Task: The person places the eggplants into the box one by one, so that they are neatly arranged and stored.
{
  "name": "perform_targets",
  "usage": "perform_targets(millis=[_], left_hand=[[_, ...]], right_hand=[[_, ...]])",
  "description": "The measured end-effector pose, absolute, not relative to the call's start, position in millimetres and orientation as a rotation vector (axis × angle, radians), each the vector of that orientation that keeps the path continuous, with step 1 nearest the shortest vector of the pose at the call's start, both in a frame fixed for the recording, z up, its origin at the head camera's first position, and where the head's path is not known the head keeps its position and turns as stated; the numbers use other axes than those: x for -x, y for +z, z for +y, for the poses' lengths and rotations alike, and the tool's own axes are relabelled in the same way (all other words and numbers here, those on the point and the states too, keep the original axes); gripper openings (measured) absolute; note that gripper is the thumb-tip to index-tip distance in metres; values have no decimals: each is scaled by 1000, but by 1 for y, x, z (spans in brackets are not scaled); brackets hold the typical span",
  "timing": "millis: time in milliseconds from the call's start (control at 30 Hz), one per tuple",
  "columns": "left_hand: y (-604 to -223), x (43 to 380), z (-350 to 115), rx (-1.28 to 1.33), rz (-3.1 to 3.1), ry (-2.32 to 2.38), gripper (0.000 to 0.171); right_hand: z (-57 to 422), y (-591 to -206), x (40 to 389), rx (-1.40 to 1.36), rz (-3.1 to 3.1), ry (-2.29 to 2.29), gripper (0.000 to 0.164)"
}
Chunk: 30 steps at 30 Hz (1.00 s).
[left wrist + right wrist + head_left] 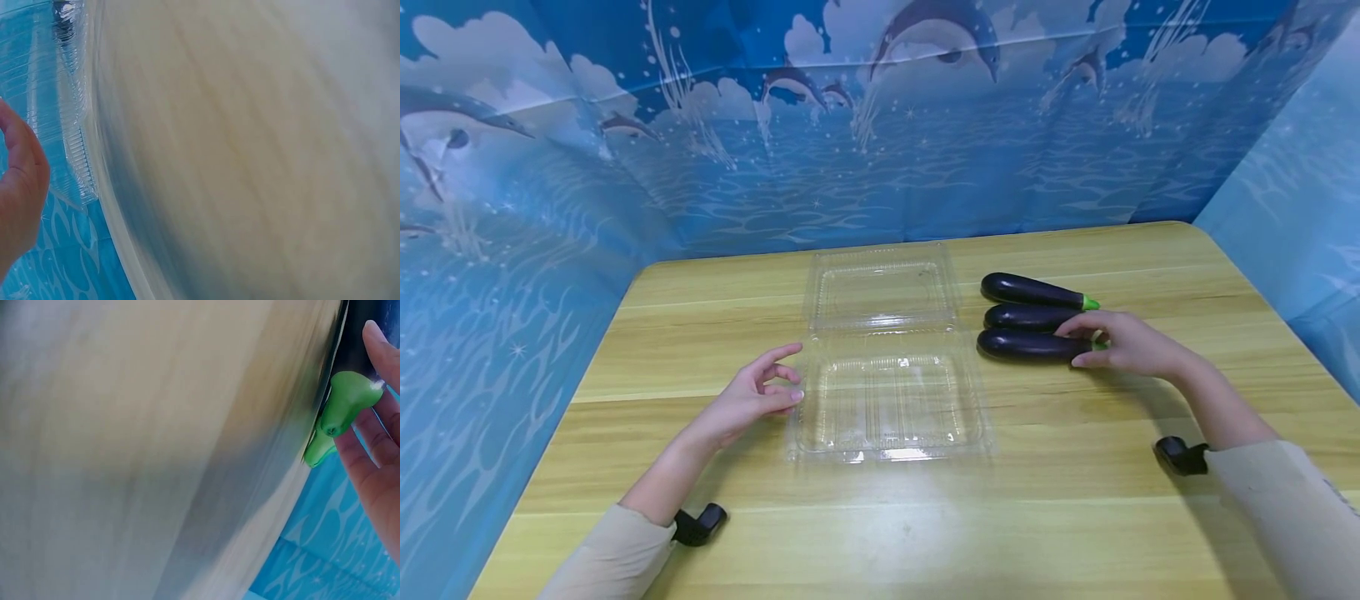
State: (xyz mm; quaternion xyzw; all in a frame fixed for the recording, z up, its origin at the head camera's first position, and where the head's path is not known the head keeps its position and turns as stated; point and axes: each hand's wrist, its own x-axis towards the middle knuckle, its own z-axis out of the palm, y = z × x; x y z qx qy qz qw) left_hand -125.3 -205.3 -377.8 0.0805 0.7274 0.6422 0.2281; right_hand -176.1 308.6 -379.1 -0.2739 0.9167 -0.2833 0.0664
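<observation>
Three dark purple eggplants lie side by side on the right half of the table: a far eggplant (1030, 288), a middle eggplant (1026, 317) and a near eggplant (1026, 345). My right hand (1123, 342) grips the near eggplant by its stem end, thumb on the near side and fingers on the far side. In the right wrist view its green cap (350, 400) shows beside the fingers. A clear plastic clamshell box (891, 454) lies unfolded, lid (880, 292) toward the back. My left hand (752, 400) is at the box's left edge, fingers loosely bent; whether they touch it I cannot tell.
The wooden table (880, 533) has rounded far corners. A blue curtain (880, 183) with dolphins and waves hangs behind it and at both sides. Each wrist carries a black camera mount, one on the left (700, 525) and one on the right (1182, 457).
</observation>
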Motion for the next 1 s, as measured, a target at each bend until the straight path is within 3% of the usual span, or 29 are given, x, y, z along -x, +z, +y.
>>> perform_targets(millis=[1000], left_hand=[[-380,127,-207,-227,2013,1766,72]], right_hand=[[302,-366,173,680,2632,-1040,35]])
